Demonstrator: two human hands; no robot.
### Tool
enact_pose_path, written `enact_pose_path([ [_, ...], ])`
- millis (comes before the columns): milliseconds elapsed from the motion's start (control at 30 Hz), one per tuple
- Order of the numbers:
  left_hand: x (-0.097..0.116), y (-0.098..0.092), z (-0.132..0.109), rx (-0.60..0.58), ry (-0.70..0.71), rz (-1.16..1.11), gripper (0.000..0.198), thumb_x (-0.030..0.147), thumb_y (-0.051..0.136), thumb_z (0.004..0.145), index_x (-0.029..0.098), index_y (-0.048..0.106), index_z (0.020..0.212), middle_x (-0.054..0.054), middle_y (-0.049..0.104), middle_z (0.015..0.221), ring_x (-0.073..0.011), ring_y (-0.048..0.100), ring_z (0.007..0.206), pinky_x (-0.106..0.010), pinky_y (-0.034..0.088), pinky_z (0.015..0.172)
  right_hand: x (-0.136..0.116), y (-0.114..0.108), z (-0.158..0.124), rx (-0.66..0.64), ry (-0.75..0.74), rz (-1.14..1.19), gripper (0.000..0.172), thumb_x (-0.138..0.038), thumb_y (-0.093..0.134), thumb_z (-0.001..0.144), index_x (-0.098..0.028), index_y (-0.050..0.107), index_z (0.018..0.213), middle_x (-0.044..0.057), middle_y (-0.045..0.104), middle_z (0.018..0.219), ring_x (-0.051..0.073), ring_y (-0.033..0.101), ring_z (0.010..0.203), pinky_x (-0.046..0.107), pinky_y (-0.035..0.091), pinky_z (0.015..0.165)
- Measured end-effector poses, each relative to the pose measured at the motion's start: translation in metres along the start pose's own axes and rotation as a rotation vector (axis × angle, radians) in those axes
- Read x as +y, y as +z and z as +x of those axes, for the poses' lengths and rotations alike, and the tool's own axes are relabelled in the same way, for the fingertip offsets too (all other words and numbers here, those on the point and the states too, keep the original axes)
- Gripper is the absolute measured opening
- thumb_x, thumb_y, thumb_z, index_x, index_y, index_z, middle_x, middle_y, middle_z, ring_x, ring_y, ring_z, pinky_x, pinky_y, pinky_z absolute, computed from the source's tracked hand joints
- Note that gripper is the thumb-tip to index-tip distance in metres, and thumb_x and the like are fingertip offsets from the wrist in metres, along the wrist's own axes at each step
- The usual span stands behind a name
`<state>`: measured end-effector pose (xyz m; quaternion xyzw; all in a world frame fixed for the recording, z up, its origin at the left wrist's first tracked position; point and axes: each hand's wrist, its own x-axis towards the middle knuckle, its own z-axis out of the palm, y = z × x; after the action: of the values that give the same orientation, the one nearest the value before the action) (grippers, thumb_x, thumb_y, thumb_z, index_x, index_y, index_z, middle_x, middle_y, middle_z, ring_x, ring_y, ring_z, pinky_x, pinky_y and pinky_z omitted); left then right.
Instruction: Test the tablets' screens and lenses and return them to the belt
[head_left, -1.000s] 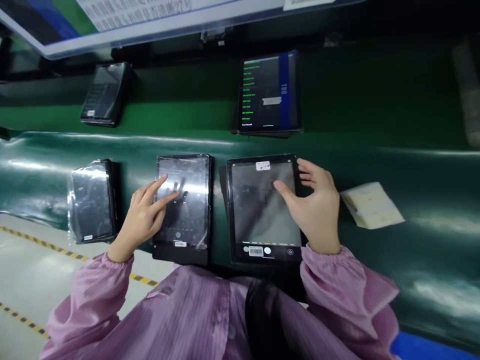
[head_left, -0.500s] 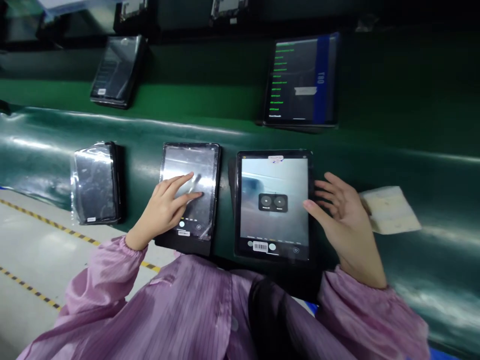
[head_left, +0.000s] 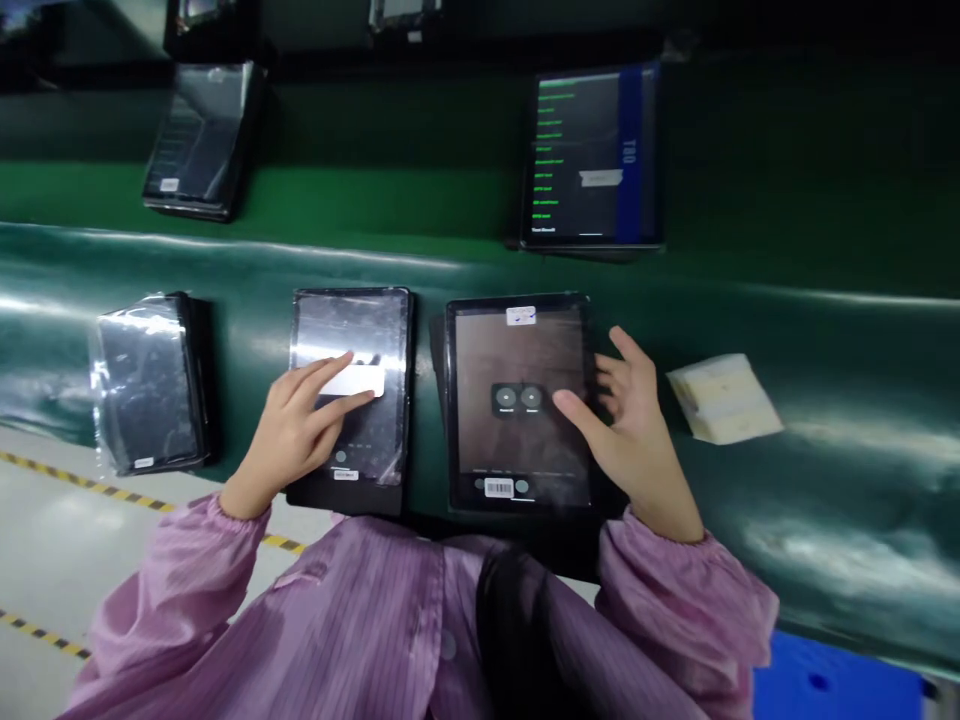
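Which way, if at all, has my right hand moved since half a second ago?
Yes, leftward against the pale block: then your right hand overlapped it in view; now a slim gap separates them.

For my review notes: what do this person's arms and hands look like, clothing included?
Both arms are covered by loose, slightly shiny mauve sleeves, gathered at the wrists into ruffled, elastic-looking cuffs. The left hand and right hand are bare and ungloved. The garment front is a similar purple with fine stripes.
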<state>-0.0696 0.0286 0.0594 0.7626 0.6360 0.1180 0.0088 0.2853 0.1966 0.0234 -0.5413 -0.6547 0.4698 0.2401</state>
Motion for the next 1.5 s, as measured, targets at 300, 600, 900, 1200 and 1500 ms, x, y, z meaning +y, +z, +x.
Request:
enact_pose_path([
  [300,0.025,0.025,-0.119,0.029,-0.418,-0.206,0.113,0.045,0.084,0.080,0.037,0.013,0.167,-0.014,0.012,0.175,-0.0493,0.021,0.159,-0.077,0.031,0.122,-0.002,0.007,-0.022,0.025,0.010,0.114,0.077,-0.042,0.076,0.085,-0.030,0.042,0.153,0.011,0.060,0.135,0.026,0.062,0.115,0.047,0.054,0.098],
  [600,0.014,0.049,-0.138,0.090,-0.506,-0.222,0.126,0.040,0.091,0.075,0.041,0.005,0.167,-0.014,0.005,0.177,-0.0466,0.013,0.162,-0.079,0.031,0.122,-0.006,0.029,-0.015,0.091,0.028,0.068,0.080,-0.043,0.080,0.084,-0.029,0.043,0.153,0.010,0.061,0.131,0.026,0.061,0.111,0.044,0.055,0.091],
  [900,-0.016,0.069,-0.144,0.157,-0.429,-0.168,0.148,0.063,0.098,0.052,0.027,0.011,0.167,-0.021,0.013,0.173,-0.0517,0.020,0.158,-0.075,0.026,0.124,0.004,0.025,-0.051,0.143,0.088,0.246,0.052,-0.043,0.066,0.099,-0.032,0.049,0.147,0.007,0.069,0.125,0.023,0.067,0.107,0.045,0.056,0.099],
  [1200,-0.051,0.069,-0.115,0.192,-0.401,-0.187,0.149,0.064,0.098,0.048,0.032,0.012,0.166,-0.013,0.012,0.176,-0.0493,0.020,0.159,-0.075,0.030,0.123,-0.017,0.059,-0.024,0.189,0.045,0.105,0.057,-0.039,0.074,0.089,-0.029,0.054,0.141,0.006,0.062,0.113,0.021,0.062,0.097,0.037,0.054,0.080],
  [1500,-0.133,0.064,-0.017,0.205,-0.207,-0.152,0.147,0.074,0.090,0.057,0.024,0.006,0.166,-0.014,0.013,0.177,-0.0424,0.019,0.161,-0.067,0.026,0.128,-0.020,0.077,-0.014,0.207,0.082,0.087,0.070,-0.044,0.080,0.080,-0.025,0.053,0.142,0.007,0.062,0.110,0.022,0.061,0.092,0.036,0.053,0.074],
])
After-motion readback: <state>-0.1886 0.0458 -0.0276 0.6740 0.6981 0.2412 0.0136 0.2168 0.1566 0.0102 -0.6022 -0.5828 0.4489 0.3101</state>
